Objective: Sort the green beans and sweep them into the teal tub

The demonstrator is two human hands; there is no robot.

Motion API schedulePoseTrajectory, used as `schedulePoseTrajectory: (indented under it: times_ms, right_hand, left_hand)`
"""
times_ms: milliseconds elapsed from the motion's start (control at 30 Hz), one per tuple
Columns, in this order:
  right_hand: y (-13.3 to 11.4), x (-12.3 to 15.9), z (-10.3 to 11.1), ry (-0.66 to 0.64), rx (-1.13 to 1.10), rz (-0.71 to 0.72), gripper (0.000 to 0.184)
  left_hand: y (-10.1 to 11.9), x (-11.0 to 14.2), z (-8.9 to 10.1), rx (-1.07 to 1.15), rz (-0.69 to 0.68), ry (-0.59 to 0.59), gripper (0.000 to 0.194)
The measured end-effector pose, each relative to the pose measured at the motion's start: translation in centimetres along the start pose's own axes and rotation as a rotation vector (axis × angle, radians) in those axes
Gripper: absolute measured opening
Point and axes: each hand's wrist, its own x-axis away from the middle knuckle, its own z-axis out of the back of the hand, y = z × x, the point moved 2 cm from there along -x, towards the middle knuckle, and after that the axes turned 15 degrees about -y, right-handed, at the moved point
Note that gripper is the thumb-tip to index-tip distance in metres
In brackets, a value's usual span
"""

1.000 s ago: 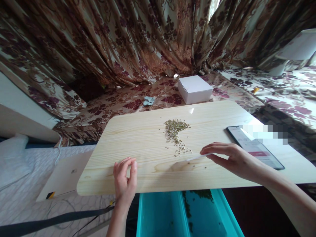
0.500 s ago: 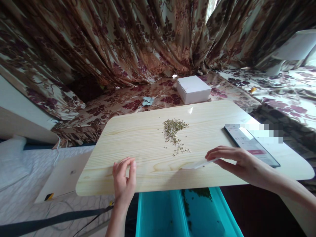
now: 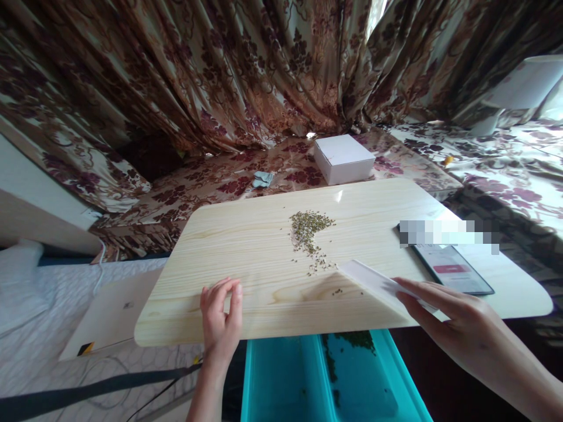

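My right hand [image 3: 453, 310] is closed on a thin white card [image 3: 378, 287], gripped between thumb and fingers. The card is tilted, and its far corner is close to the lower right of a scattered pile of small green-brown seeds [image 3: 308, 228]. A few stray seeds lie just left of the card. My left hand [image 3: 221, 308] rests near the front left of the pale wood-grain table [image 3: 211, 246]. Its fingers are curled and the thumb tip meets the index fingertip; whether anything is pinched there I cannot make out.
A phone [image 3: 457, 269] lies on the table beyond my right hand. Below the front edge stands a turquoise two-part bin [image 3: 281, 375], with green bits in its right compartment. Behind the table are a white box [image 3: 345, 161] and a crumpled pale cloth [image 3: 263, 179].
My right hand has moved right and toward me, turning the card so its broad face shows. A small group of seeds now shows beside the card. My left hand has stayed put.
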Motion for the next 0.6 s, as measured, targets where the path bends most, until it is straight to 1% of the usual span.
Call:
schedulePoseTrajectory:
  times_ms: [233, 600]
  right_hand:
    - [-0.8, 0.4, -0.5, 0.014, 0.072, -0.004, 0.036]
    - [-2.1, -0.3, -1.8, 0.004, 0.021, 0.025, 0.031]
  left_hand:
    - [-0.2, 0.1, -0.1, -0.002, 0.008, -0.005, 0.024]
    - [-0.1, 0.1, -0.1, 0.01, 0.023, -0.002, 0.025]
